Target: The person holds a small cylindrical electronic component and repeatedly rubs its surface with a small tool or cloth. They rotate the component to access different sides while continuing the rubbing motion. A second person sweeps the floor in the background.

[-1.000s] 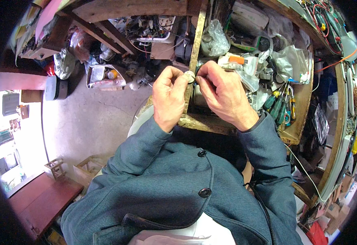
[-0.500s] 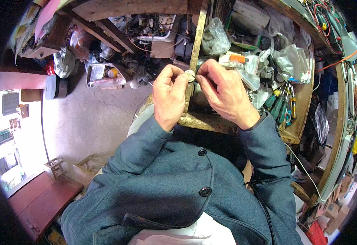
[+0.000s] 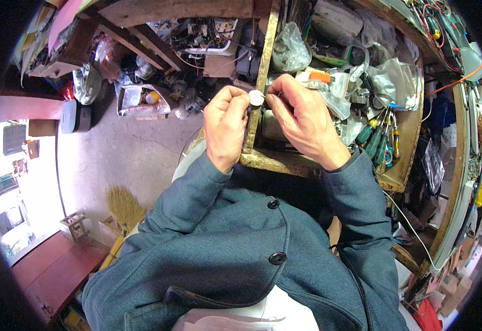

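Observation:
A small round disc (image 3: 256, 98), whitish and bright, is pinched by its edge between the thumb and forefinger of my left hand (image 3: 224, 127). What kind of thing it is cannot be made out. At the disc's right side my right hand (image 3: 306, 124) is closed, thumb and forefinger pressed together near its edge. Whatever that pinch holds is too small or hidden to name. Both hands are raised above the front corner of an open wooden drawer (image 3: 285, 163).
Inside the drawer lie plastic bags (image 3: 292, 49), an orange-and-white item (image 3: 319, 76) and several screwdrivers (image 3: 374, 138). An open box (image 3: 142, 102) sits on the floor at the left. A straw broom (image 3: 124, 205) shows beside my left sleeve, near a dark red tabletop (image 3: 59, 276).
The disc has turned and now shows a broad, bright face. My left hand has shifted slightly left. The straw broom has come into view at the lower left.

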Demonstrator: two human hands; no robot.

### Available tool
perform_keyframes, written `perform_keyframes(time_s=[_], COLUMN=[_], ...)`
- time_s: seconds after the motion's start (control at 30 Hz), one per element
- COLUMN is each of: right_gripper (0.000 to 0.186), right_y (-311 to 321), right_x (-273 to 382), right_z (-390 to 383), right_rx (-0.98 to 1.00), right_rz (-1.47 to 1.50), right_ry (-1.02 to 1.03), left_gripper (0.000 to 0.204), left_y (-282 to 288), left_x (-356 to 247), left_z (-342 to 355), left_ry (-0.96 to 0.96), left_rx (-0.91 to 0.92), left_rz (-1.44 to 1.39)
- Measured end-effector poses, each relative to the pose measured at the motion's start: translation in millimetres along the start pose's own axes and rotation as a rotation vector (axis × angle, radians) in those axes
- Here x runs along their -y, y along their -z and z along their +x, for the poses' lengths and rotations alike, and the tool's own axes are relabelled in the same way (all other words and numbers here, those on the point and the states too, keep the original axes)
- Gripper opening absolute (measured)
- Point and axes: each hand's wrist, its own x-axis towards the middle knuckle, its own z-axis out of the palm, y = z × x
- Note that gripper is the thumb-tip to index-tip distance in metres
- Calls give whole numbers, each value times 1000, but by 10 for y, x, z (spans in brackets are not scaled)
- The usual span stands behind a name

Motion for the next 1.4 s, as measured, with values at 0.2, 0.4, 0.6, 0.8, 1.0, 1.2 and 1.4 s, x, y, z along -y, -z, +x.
perform_keyframes(time_s=[0.2, 0.4, 0.6, 0.8, 1.0, 1.2, 1.4], right_gripper=[10, 10, 10, 10, 10, 10, 10], right_y=[8, 19, 44, 63, 102, 48, 37], right_x=[0, 25, 2, 20, 56, -30, -3], right_z=[-2, -5, -20, -16, -38, -40, -29], right_rx=[12, 16, 24, 33, 125, 30, 28], right_rz=[-12, 5, 4, 10, 6, 0, -19], right_ry=[-16, -15, -30, -41, -23, -9, 0], left_gripper=[11, 10, 11, 12, 11, 12, 10], left_y=[-15, 36, -12, 6, 40, 16, 41], left_x=[-18, 74, 17, 20, 60, 15, 54], left_z=[-8, 13, -19, -11, 2, -10, -3], left_ry=[2, -39, -116, -94, -135, -102, -135], left_rx=[-6, -4, -24, -36, -9, -21, 4], left_rz=[-15, 44, 208, 239, 269, 268, 261])
